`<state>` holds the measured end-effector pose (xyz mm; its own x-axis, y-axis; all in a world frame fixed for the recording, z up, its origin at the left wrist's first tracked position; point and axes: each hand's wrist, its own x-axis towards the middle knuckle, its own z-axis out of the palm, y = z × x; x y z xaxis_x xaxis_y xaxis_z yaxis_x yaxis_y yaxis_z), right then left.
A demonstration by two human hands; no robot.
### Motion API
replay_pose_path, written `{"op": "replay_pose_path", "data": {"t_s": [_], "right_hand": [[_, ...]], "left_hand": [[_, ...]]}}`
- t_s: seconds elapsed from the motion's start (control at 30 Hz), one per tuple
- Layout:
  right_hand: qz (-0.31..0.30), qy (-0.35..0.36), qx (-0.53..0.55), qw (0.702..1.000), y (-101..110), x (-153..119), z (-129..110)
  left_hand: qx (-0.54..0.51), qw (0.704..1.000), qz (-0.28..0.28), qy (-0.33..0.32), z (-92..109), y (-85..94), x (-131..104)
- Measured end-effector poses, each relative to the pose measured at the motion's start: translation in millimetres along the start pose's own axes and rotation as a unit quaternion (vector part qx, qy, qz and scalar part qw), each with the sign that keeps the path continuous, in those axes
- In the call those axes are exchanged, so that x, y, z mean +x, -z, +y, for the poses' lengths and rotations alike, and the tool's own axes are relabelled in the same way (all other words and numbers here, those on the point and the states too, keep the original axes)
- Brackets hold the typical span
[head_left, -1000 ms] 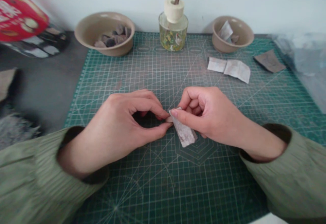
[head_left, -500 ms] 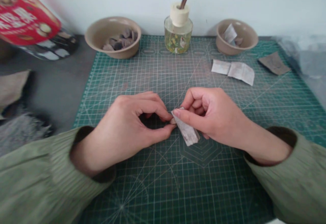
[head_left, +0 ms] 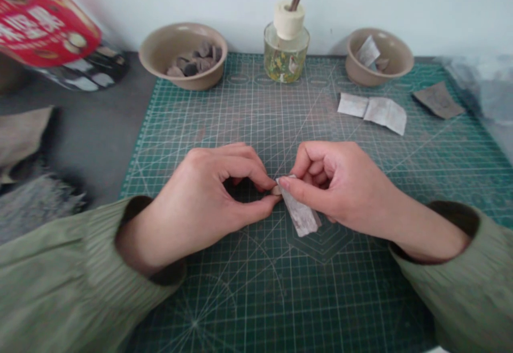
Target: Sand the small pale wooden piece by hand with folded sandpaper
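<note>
Between the thumb and fingertips of my left hand [head_left: 204,200] is a small light-brown piece [head_left: 276,189], mostly hidden by the fingers. My right hand [head_left: 344,184] is closed on a folded strip of sandpaper [head_left: 301,215], its whitish, worn-looking back turned up. The thumb lies on the strip's upper end, and the lower end points down toward the green cutting mat [head_left: 256,289]. The strip's upper edge meets the small piece, and the two hands are almost touching over the middle of the mat.
Dark chunks fill part of a brown bowl [head_left: 160,59] at the back left. A glass diffuser bottle [head_left: 286,56] with sticks stands beside a smaller bowl [head_left: 360,75] holding scraps. Pale sandpaper [head_left: 372,109] and a brown square [head_left: 438,100] lie right. A red-labelled container [head_left: 52,27] and grey cloth [head_left: 44,203] are left.
Everything has shifted slightly right in the view, as the camera turned a little. The sandpaper strip sits slightly lower against the small piece; both grips are the same.
</note>
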<state>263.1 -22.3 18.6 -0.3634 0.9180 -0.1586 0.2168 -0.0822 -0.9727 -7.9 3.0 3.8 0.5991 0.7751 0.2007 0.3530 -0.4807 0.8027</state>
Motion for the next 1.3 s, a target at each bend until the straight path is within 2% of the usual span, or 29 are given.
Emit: {"op": "replay_pose_path", "data": {"t_s": [0.23, 0.37, 0.47, 0.57, 0.67, 0.8, 0.9, 1.0, 1.1, 1.23, 1.3], "right_hand": [[-0.003, -0.001, -0.002, 1.0, -2.0, 0.5, -1.5], [0.019, 0.011, -0.014, 1.0, -3.4, 0.2, 0.6], [0.006, 0.013, -0.01, 1.0, -3.6, 0.3, 1.5], [0.023, 0.021, -0.008, 0.999, -2.6, -0.2, 1.7], [0.0, 0.014, -0.007, 1.0, -1.7, -1.4, 1.8], [0.027, 0.019, -0.019, 0.999, -1.9, -1.6, 2.0], [0.0, 0.01, -0.008, 1.0, -2.1, -1.0, 2.5], [0.023, 0.015, -0.015, 1.0, -1.5, -1.3, 3.1], [0.002, 0.007, -0.018, 1.0, -1.0, -1.8, 3.1], [0.028, 0.012, -0.027, 0.999, -1.9, -0.6, 3.1], [0.012, 0.013, -0.023, 1.0, -2.2, 0.3, 3.6]], "left_hand": [[-0.01, 1.0, 0.003, 0.004, -0.3, -0.2, -0.3], [0.002, 1.0, 0.0, 0.003, -0.2, -1.0, 1.3], [0.005, 1.0, -0.002, 0.002, 0.0, -0.8, 1.8], [-0.001, 1.0, 0.0, 0.003, 0.2, -0.4, 2.2], [-0.005, 1.0, -0.002, 0.009, 0.4, -0.3, 2.4], [-0.005, 1.0, -0.002, 0.012, 0.3, -0.1, 1.9], [0.0, 1.0, -0.004, 0.013, 0.1, 0.4, 1.4], [-0.004, 1.0, -0.004, 0.011, -0.1, 1.0, 1.6], [-0.004, 1.0, -0.005, 0.013, 0.3, 1.1, 2.3], [0.002, 1.0, -0.004, 0.016, 1.0, 0.2, 2.8], [0.004, 1.0, -0.007, 0.012, 1.1, -0.1, 2.7]]}}
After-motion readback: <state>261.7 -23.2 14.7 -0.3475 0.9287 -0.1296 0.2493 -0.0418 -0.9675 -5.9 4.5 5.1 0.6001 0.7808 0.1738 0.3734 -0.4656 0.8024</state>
